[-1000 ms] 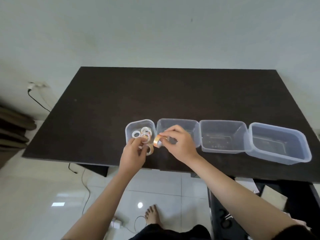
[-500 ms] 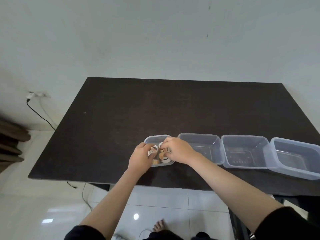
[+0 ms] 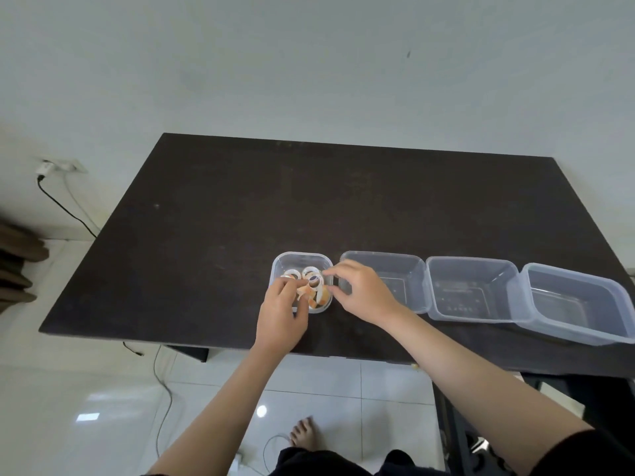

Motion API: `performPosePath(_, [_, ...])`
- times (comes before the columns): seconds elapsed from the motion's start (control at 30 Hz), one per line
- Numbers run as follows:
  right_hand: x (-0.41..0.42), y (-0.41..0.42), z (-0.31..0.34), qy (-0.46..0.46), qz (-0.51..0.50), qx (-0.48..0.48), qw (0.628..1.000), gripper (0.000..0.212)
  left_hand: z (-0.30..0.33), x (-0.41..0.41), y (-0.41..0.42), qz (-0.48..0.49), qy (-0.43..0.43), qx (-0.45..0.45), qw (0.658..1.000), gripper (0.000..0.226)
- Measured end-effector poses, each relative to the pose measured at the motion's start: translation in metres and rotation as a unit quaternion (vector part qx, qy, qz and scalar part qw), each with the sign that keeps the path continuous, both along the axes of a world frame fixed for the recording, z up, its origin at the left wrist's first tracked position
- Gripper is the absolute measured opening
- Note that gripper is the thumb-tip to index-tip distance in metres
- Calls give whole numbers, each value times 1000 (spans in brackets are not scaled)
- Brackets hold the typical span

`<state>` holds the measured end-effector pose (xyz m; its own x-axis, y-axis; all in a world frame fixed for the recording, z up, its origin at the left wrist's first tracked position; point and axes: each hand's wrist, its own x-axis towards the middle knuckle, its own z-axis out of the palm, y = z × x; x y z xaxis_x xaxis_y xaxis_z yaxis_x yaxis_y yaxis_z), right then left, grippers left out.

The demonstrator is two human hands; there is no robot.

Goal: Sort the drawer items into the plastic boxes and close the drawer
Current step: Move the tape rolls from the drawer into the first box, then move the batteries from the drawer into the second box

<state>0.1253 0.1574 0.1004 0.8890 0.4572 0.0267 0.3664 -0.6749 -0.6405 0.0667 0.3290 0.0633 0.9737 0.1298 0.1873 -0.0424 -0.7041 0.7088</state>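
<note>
Both hands meet at the small box (image 3: 301, 261) of tape rolls (image 3: 312, 273). The left hand (image 3: 281, 312), at its 7 o'clock, pinches a roll. The right hand (image 3: 364, 292), at 3 o'clock, is loosely curled, holding nothing visible.

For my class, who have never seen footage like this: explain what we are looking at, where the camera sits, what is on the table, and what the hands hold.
There is no machine here, only a person working with bare hands. The one camera is worn on the person's head and looks forward and down, so both forearms reach in from the bottom of the picture and a bare foot shows on the tiled floor below.

On the dark table four clear plastic boxes stand in a row near the front edge. The leftmost box holds a heap of tape rolls, white and orange. The other three look empty.

The left hand rests over that box's near side, fingers among the rolls. The right hand is at the box's right rim, thumb and fingers pinched. Whether either hand actually grips a roll cannot be told.
</note>
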Motion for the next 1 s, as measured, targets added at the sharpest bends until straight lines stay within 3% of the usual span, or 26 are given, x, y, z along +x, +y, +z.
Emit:
performPosePath(0.2, [-29, -55, -8, -26, 11, 34, 999, 23, -4, -34, -63, -30, -28, -15, 999, 21])
performPosePath(0.4, [-75, -160, -24, 1, -12, 27, 1000, 21, -21, -70, -163, -71, -22, -38, 996, 22])
performPosePath(0.8, [-173, -387, -113, 166, -68, -147, 973, 25, -83, -156, -359, -129, 149, -50, 979, 21])
performPosePath(1.0, [-189, -451, -139, 224, -84, -220, 946, 49, -107, -165, -404, -166, 272, -3, 948, 33])
